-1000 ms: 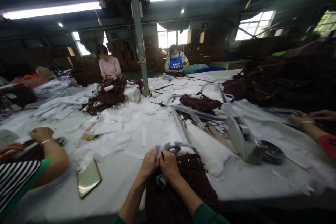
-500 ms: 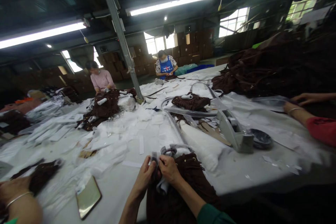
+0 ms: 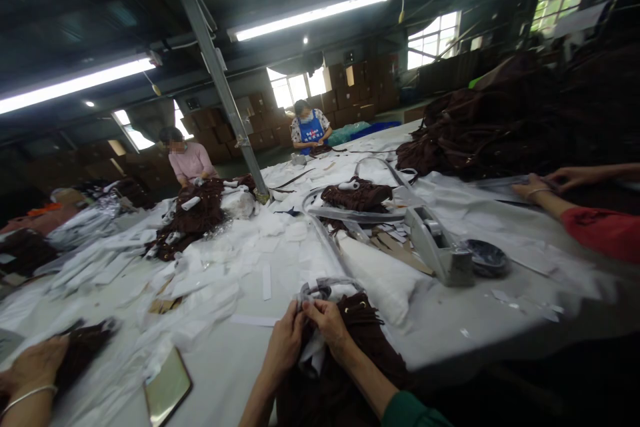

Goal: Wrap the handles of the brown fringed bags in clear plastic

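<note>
Left hand and right hand meeting at fingertips, both pinching a greyish wrapped strap. Brown fringed bag lying under them at the table's near edge. Shiny phone-like slab lying left along that edge; tape dispenser standing right, farther in.

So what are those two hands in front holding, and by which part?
The left and right hands pinch a greyish strip by the brown fringed item; they hide exactly which part of it.
</note>
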### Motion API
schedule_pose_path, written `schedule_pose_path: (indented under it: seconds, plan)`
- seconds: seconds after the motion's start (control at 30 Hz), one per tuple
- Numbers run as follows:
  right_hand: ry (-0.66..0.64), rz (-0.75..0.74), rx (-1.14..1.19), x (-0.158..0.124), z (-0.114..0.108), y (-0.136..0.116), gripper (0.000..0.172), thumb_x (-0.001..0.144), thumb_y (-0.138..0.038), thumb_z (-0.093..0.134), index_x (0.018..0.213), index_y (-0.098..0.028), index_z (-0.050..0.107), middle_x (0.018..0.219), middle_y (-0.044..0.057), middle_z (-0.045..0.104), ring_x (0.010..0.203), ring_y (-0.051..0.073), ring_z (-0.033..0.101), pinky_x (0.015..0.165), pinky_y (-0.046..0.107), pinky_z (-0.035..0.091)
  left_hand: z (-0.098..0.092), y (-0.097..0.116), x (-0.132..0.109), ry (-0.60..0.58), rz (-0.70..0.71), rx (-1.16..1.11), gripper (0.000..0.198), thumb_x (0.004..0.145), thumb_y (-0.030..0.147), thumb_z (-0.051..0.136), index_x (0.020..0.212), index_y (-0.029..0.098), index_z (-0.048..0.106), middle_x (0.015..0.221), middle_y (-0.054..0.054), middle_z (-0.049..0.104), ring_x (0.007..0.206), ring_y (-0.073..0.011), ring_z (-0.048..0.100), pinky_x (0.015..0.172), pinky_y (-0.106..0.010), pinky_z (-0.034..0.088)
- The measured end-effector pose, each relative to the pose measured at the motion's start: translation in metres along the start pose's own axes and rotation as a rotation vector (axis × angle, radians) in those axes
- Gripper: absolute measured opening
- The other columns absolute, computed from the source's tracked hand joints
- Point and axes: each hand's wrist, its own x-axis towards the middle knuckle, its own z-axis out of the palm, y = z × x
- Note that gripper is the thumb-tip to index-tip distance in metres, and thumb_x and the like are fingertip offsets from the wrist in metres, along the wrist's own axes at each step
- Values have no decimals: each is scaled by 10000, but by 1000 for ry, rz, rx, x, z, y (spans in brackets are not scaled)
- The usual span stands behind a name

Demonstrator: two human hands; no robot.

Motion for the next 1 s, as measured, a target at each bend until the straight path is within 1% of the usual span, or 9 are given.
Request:
schedule_pose_path:
  seconds: [0.1,0.17,0.23,0.37,0.47,0.57,0.7,0.8,1.0]
  plan:
    - [-9,15,28,-1,2,4,499,776,-630,508,609,-160,520,502,-40,416,457,81,362,434,215,277,-1,-1,-5,12,-6,-49,374,907,395,326,1103,169,550,1113,-113,639,1007,-213,597,886,-329,447]
    - [-14,12,22,-2,3,7,485,782,-614,506,626,-156,538,509,-34,432,461,87,375,442,218,289,-1,-2,-6,9,3,-56,373,907,403,331,1053,159,573,1110,-117,642,1034,-215,588,917,-336,438]
    - [-2,-2,-4,-4,3,9,462,784,-586,511,624,-154,546,515,-31,438,469,90,376,453,221,299,1,-3,-7,22,-5,-10,356,914,386,324,1011,158,580,1028,-112,668,976,-217,611,870,-335,457]
    - [70,-50,-100,-8,2,12,420,796,-502,510,538,-172,491,503,-37,408,487,92,359,459,217,281,15,-3,-7,95,-59,230,299,926,300,318,946,188,594,827,-78,673,754,-209,646,665,-285,452]
    - [126,-80,-175,-10,0,10,416,805,-437,512,486,-175,457,484,-41,392,496,92,353,476,219,271,22,-3,-9,122,-34,395,265,915,242,350,939,199,610,816,-74,663,670,-203,638,594,-271,410]
    - [125,-81,-206,-10,-3,7,413,821,-433,496,507,-166,518,490,-32,444,505,97,394,492,218,299,24,1,-10,100,-7,475,259,919,212,350,957,198,606,812,-72,660,647,-196,632,573,-265,381]
    - [47,-50,-193,-6,-8,4,415,803,-496,527,587,-153,615,538,-16,536,512,108,458,493,214,351,24,13,-10,85,-18,521,249,921,191,347,965,181,592,693,-50,634,627,-193,629,584,-263,367]
    - [60,-33,-194,-3,-7,5,381,770,-489,575,596,-153,618,562,-15,545,536,115,464,495,217,351,24,18,-10,107,-8,526,237,912,182,359,971,161,587,689,-62,633,662,-203,636,613,-270,382]
    - [90,-30,-168,-3,-3,11,365,775,-468,563,587,-158,598,537,-31,487,515,105,421,481,215,330,21,7,-12,113,61,433,229,916,204,343,934,192,571,768,-66,658,720,-211,633,671,-296,422]
